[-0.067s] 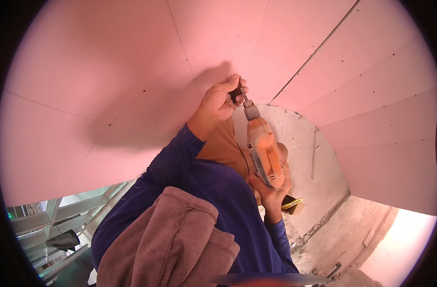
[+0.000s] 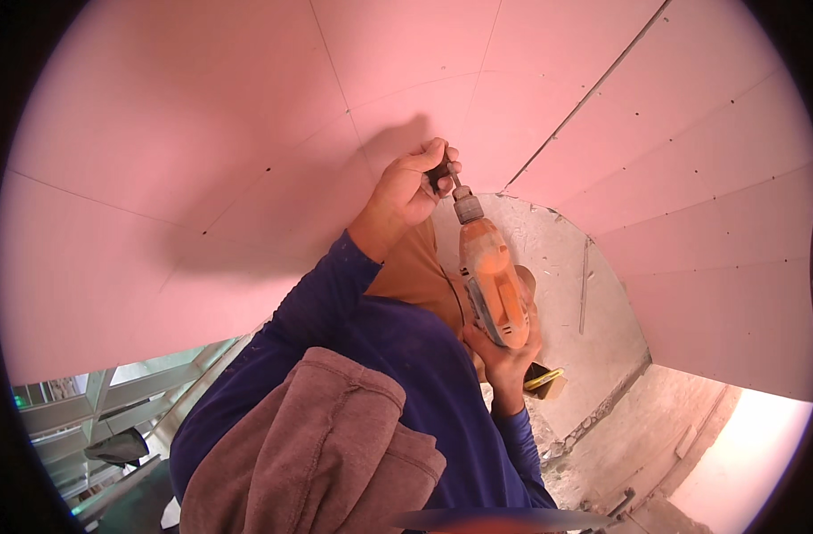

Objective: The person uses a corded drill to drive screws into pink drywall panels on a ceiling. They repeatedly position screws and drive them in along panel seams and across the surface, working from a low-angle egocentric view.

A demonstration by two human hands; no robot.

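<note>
My right hand (image 2: 512,358) is closed round the body of an orange power drill (image 2: 485,249), which points up the picture toward the pink panel (image 2: 335,62). Around the drill's tip, my left hand (image 2: 406,187) has its fingers curled on a small dark piece (image 2: 439,176) beside the narrow bit; its exact kind is unclear. A shadow of that hand falls on the panel to its left. A mauve cloth (image 2: 326,418) lies over my dark blue clothing, and brown fabric shows behind the drill.
Pink panels with lines, dots and a dark seam (image 2: 585,98) curve around me. Below are a rough grey floor (image 2: 567,294) and a small box (image 2: 549,387) with a yellow tool. Metal framing (image 2: 86,409) stands at lower left, a bright opening (image 2: 754,436) at lower right.
</note>
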